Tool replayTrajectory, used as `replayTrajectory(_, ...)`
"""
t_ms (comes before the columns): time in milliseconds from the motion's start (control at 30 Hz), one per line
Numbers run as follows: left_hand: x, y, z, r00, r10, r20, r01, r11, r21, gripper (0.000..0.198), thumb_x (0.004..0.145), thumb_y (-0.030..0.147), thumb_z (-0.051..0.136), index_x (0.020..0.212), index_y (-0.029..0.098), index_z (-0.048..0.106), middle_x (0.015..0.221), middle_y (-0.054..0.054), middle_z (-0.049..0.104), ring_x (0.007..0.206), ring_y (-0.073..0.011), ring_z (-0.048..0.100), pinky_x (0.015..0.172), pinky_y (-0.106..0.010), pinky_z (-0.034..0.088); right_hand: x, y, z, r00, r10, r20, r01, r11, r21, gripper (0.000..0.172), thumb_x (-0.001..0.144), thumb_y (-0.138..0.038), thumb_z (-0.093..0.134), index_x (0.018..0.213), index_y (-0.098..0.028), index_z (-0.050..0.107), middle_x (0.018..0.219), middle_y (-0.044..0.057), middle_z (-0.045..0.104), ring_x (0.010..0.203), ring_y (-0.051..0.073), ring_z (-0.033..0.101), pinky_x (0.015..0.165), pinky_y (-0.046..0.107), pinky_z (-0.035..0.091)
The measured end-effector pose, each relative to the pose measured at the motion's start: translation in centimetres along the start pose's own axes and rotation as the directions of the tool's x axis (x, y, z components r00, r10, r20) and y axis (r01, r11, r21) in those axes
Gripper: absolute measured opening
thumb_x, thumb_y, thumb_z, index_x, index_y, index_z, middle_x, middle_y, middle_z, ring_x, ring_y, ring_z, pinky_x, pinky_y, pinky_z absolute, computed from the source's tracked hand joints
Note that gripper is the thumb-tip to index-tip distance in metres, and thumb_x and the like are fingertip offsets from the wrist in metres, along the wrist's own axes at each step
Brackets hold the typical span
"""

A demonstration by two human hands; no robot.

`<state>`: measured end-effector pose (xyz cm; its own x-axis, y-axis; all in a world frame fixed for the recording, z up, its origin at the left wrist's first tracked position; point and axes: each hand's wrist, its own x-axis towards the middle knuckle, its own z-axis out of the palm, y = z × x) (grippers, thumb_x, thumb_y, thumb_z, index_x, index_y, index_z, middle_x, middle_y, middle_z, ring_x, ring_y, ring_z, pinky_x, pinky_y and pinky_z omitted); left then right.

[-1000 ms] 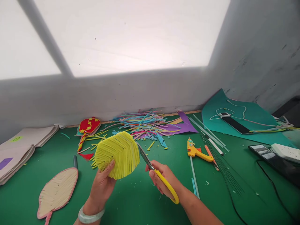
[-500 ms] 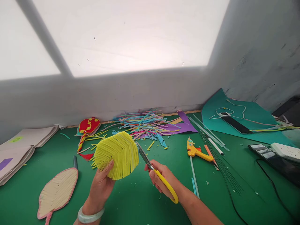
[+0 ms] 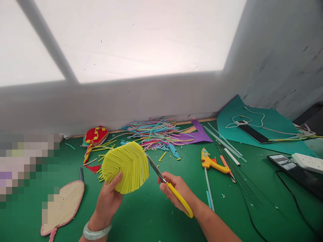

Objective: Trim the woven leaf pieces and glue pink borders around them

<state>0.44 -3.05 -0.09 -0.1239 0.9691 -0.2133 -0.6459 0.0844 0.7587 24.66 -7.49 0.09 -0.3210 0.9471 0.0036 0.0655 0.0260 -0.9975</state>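
Note:
My left hand [image 3: 111, 198] is closed on the lower left part of a yellow leaf-shaped craft piece [image 3: 127, 168], its thumb lying across the front. Slanted fuzzy strips cover the piece, and loose strip ends stick out at its lower left. My right hand [image 3: 176, 191] grips yellow-handled scissors [image 3: 178, 198]. Their blades point up and left, with the tips at the right edge of the yellow piece. Whether they touch it I cannot tell. Part of the handle is hidden by my fingers.
A cream leaf-shaped piece [image 3: 68, 205] lies at left, a red fan-like piece [image 3: 96, 136] behind it. Colourful strips [image 3: 151, 132] are heaped at the back. On the right are a yellow glue gun [image 3: 213, 163], thin dark wires [image 3: 239, 178], a phone [image 3: 253, 133] and a power strip [image 3: 309, 163].
The scissors and my right hand have shifted very slightly. My left hand and the yellow piece stay nearly still. Part of the left side now appears blurred into blocks.

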Motion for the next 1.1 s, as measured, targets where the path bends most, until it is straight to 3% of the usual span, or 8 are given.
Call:
replayTrajectory(333, 0.5, 0.1, -0.4, 1.000, -0.014, -0.008, 0.014, 1.000, -0.011, 0.057, 0.075, 0.014, 0.079, 0.129, 0.028, 0.066, 0.118, -0.004, 0.076, 0.110, -0.0292, 0.072, 0.101, -0.038, 0.057, 1.0, 0.9, -1.5, 0.980, -0.039, -0.196, -0.014, 0.965, -0.263, 0.042, 0.086, -0.060, 0.062, 0.098, -0.020, 0.061, 0.065, -0.007, 0.043, 0.060, 0.010, 0.033, 0.056, 0.024, 0.031)
replayTrajectory(500, 0.6, 0.1, -0.6, 1.000, 0.002, 0.027, -0.001, 1.000, -0.026, 0.063, 0.082, 0.013, 0.073, 0.139, 0.032, 0.058, 0.123, -0.003, 0.074, 0.114, -0.0280, 0.070, 0.104, -0.037, 0.055, 1.5, 1.0, -1.5, 0.920, 0.200, -0.338, -0.223, 0.974, -0.032, 0.057, 0.079, -0.077, 0.056, 0.099, -0.023, 0.056, 0.067, -0.006, 0.047, 0.053, 0.010, 0.040, 0.049, 0.022, 0.037)
replayTrajectory(567, 0.6, 0.0, -0.6, 1.000, -0.005, 0.018, 0.006, 0.999, -0.049, 0.064, 0.083, 0.011, 0.071, 0.141, 0.034, 0.057, 0.122, -0.003, 0.075, 0.112, -0.0269, 0.071, 0.104, -0.036, 0.055, 1.5, 0.9, -1.5, 0.902, 0.317, -0.294, -0.302, 0.948, 0.098, 0.062, 0.082, -0.083, 0.042, 0.101, -0.025, 0.051, 0.062, -0.008, 0.045, 0.045, 0.011, 0.039, 0.041, 0.023, 0.037)
replayTrajectory(667, 0.6, 0.0, -0.5, 1.000, -0.019, -0.002, 0.019, 0.997, -0.074, 0.064, 0.083, 0.008, 0.069, 0.141, 0.034, 0.057, 0.120, -0.002, 0.075, 0.110, -0.0257, 0.072, 0.104, -0.036, 0.055, 1.3, 0.5, -1.5, 0.921, 0.357, -0.157, -0.329, 0.927, 0.182, 0.066, 0.083, -0.086, 0.034, 0.106, -0.025, 0.048, 0.058, -0.009, 0.045, 0.039, 0.011, 0.040, 0.038, 0.024, 0.040)
replayTrajectory(833, 0.7, -0.1, -0.6, 1.000, -0.007, 0.020, 0.008, 0.997, -0.070, 0.064, 0.084, 0.007, 0.068, 0.141, 0.034, 0.056, 0.118, -0.001, 0.076, 0.108, -0.0236, 0.073, 0.104, -0.034, 0.055, 1.4, 0.6, -1.2, 0.911, 0.350, -0.216, -0.367, 0.930, -0.040, 0.058, 0.083, -0.079, 0.046, 0.104, -0.025, 0.051, 0.060, -0.010, 0.045, 0.037, 0.008, 0.035, 0.035, 0.021, 0.033)
replayTrajectory(933, 0.7, 0.0, -0.5, 0.999, 0.021, 0.037, -0.020, 1.000, -0.022, 0.063, 0.081, 0.013, 0.074, 0.139, 0.031, 0.058, 0.119, -0.003, 0.076, 0.110, -0.0251, 0.072, 0.104, -0.035, 0.054, 1.7, 1.4, -1.7, 0.922, 0.262, -0.286, -0.318, 0.933, -0.170, 0.051, 0.087, -0.072, 0.046, 0.105, -0.024, 0.053, 0.061, -0.008, 0.049, 0.044, 0.011, 0.043, 0.044, 0.024, 0.038)
replayTrajectory(1000, 0.6, 0.1, -0.3, 0.998, 0.042, 0.040, -0.043, 0.999, 0.017, 0.062, 0.078, 0.018, 0.079, 0.136, 0.028, 0.060, 0.118, -0.004, 0.076, 0.112, -0.0273, 0.071, 0.104, -0.037, 0.055, 1.9, 2.0, -2.6, 0.885, 0.180, -0.430, -0.327, 0.896, -0.299, 0.049, 0.086, -0.068, 0.051, 0.108, -0.024, 0.054, 0.066, -0.004, 0.057, 0.056, 0.015, 0.054, 0.055, 0.027, 0.043)
replayTrajectory(1100, 0.6, 0.8, -0.2, 0.998, 0.058, 0.038, -0.060, 0.997, 0.053, 0.060, 0.072, 0.023, 0.083, 0.129, 0.024, 0.065, 0.116, -0.006, 0.076, 0.115, -0.0305, 0.070, 0.101, -0.039, 0.056, 1.9, 2.7, -4.5, 0.772, 0.143, -0.619, -0.480, 0.769, -0.421, 0.044, 0.088, -0.060, 0.053, 0.115, -0.025, 0.054, 0.088, 0.003, 0.069, 0.075, 0.021, 0.064, 0.067, 0.031, 0.046)
